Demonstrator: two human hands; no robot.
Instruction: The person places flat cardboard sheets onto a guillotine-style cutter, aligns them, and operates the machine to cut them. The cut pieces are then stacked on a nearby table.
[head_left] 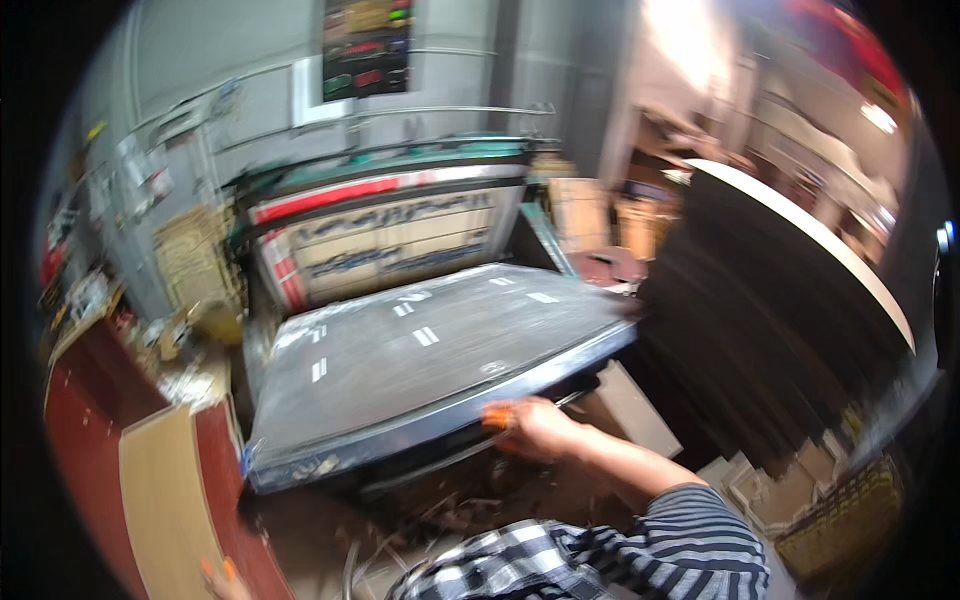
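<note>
Cluttered workshop walls are blurring past behind a big press (390, 215), with a dark stack (760, 330) topped by a white sheet rising to the right. I am watching the right hand (535, 428) pressing against the near edge of the grey plate (440, 350), its orange-tipped fingers (497, 415) curling onto the metal rim; they are looking closed on that rim, gripping it (motion blur is softening the detail, so I am judging rather than reading it).

From those fingers the plate is spreading up and away to the left, its long axis running from the low left corner to the raised right corner, so the hand is sitting a little right of the middle of the near side. At the lower left edge of the picture the left hand (222, 578) is only barely showing, well apart from the plate, and I cannot tell whether it is open or closed. Clearly the right hand is the nearer one. Just below the fingers, scraps are littering the dark bench (470, 500).
</note>
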